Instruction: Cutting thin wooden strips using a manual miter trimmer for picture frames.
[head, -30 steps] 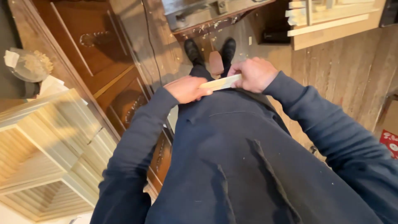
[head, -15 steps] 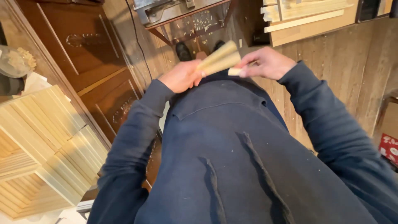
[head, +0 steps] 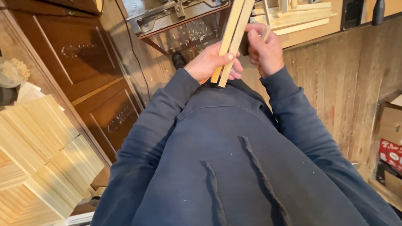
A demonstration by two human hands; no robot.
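Observation:
My left hand (head: 211, 62) grips two pale wooden strips (head: 231, 44) that stand nearly upright in front of my chest, running up past the top edge. My right hand (head: 263, 50) is closed just to their right, pinching a thin light stick (head: 265, 16) between thumb and fingers. Both arms wear dark blue hoodie sleeves. The upper ends of the strips are out of view.
Stacks of pale wooden slats (head: 42, 155) lie at the left. A dark brown cabinet with drawers (head: 90, 79) stands beside them. A metal machine (head: 171, 14) sits ahead over a wood floor with shavings. More light boards (head: 301, 19) rest at top right, boxes (head: 391, 138) at the right edge.
The strips went from lying flat across both hands to standing nearly upright. Both hands rose and the view tilted upward toward the machine.

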